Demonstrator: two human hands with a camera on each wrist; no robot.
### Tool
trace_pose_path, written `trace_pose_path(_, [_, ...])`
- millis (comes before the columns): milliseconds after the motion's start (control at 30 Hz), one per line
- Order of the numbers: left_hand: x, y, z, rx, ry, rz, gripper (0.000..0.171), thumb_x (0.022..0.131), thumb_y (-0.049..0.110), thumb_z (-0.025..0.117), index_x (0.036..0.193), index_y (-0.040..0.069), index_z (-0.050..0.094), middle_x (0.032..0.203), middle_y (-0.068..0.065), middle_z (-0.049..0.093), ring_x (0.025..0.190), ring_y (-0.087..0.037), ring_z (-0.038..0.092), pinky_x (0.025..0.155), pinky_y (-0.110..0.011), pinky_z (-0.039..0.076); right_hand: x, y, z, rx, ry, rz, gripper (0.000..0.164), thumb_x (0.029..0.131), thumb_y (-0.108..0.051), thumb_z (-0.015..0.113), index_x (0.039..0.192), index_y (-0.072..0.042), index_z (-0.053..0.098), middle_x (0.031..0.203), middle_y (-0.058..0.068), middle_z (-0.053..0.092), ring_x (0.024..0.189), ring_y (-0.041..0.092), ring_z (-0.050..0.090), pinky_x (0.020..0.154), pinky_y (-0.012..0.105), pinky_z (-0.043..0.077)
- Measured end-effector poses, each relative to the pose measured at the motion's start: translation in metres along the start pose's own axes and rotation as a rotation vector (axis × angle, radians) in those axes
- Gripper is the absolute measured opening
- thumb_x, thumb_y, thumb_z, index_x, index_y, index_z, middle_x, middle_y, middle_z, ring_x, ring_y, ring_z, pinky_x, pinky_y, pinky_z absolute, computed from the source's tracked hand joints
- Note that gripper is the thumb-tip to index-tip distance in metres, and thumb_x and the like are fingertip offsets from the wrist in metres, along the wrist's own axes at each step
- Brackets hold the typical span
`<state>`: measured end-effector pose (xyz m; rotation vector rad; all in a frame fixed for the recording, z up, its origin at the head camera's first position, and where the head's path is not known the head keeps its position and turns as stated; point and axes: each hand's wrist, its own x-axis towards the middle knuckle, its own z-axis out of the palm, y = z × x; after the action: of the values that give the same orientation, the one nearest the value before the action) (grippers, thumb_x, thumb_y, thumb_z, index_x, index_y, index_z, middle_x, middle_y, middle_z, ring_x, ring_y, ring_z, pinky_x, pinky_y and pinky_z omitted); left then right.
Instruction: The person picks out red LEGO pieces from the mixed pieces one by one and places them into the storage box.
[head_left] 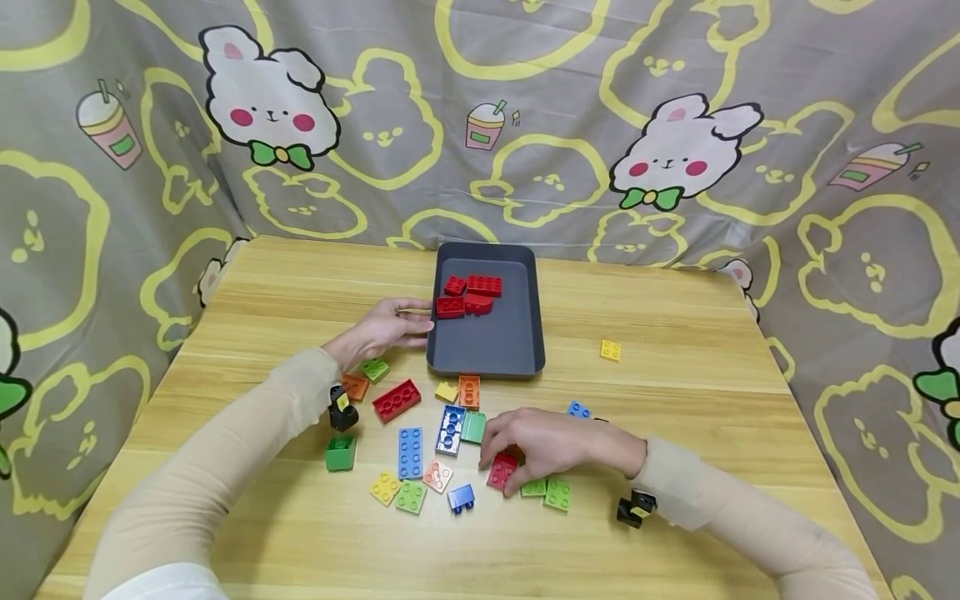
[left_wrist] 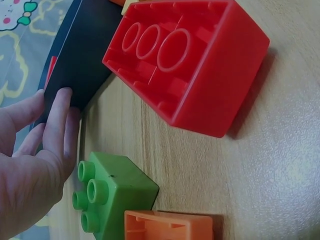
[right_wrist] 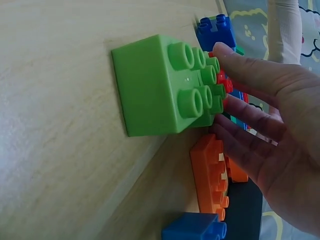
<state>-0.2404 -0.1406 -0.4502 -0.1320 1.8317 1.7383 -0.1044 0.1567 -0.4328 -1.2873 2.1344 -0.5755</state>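
Note:
My left hand [head_left: 382, 327] touches the left wall of the dark grey tray [head_left: 504, 343]. Its fingers are extended against the tray's outer side in the left wrist view. Several red building bricks [head_left: 484, 287] lie in the tray's left part. In front of the tray, my right hand [head_left: 551, 442] pinches a red brick [head_left: 501, 472] at the table between thumb and fingers. Light green bricks [right_wrist: 150, 90] stand beside that hand and partly hide the red brick in the right wrist view. A long red brick [left_wrist: 200, 65] lies studs down near my left hand.
Loose bricks lie about the wooden table [head_left: 675, 367]: a light blue one [head_left: 410, 452], a dark blue one [head_left: 461, 498], a green one [head_left: 341, 453] and several others. One yellow brick [head_left: 611, 350] lies apart at the right. A patterned curtain [head_left: 540, 100] surrounds the table.

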Motion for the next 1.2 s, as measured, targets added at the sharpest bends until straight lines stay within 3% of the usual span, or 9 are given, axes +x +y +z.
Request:
trace_pose_path(400, [-0.001, 0.0, 0.001, -0.011, 0.001, -0.021, 0.059, 0.104, -0.005, 0.058, 0.16, 0.004, 0.041, 0.155, -0.029, 0.052, 0.14, -0.04, 0.058, 0.106, -0.037, 0.063, 0.003, 0.003, 0.002, 0.017, 0.008, -0.024, 0.026, 0.089, -0.033, 0.087, 0.112, -0.023, 0.082, 0.115, -0.013, 0.074, 0.108, -0.004, 0.061, 0.102, 0.016, 0.056])
trace_pose_path(733, [-0.001, 0.0, 0.002, -0.009, 0.005, -0.017, 0.058, 0.104, -0.004, 0.058, 0.16, 0.004, 0.042, 0.154, -0.028, 0.053, 0.134, -0.035, 0.064, 0.104, -0.036, 0.064, 0.003, 0.003, -0.001, 0.035, 0.041, -0.046, 0.026, 0.089, -0.032, 0.087, 0.112, -0.023, 0.082, 0.113, -0.012, 0.075, 0.108, -0.003, 0.063, 0.102, 0.017, 0.057])
trace_pose_path(1000, [-0.003, 0.002, 0.002, -0.003, 0.001, -0.015, 0.059, 0.104, -0.004, 0.059, 0.16, 0.004, 0.041, 0.154, -0.029, 0.053, 0.138, -0.039, 0.061, 0.105, -0.036, 0.064, 0.0, 0.003, -0.009, 0.034, 0.07, -0.033, 0.024, 0.09, -0.032, 0.086, 0.112, -0.024, 0.082, 0.114, -0.015, 0.074, 0.109, -0.002, 0.062, 0.103, 0.02, 0.057])
trace_pose_path(1200, [-0.004, 0.002, 0.002, -0.002, 0.001, -0.007, 0.058, 0.104, -0.005, 0.058, 0.159, 0.003, 0.042, 0.154, -0.029, 0.053, 0.125, -0.03, 0.069, 0.104, -0.035, 0.064, -0.003, 0.002, -0.02, 0.017, 0.085, -0.032, 0.025, 0.09, -0.03, 0.086, 0.113, -0.022, 0.082, 0.115, -0.012, 0.075, 0.108, -0.001, 0.064, 0.101, 0.022, 0.059])
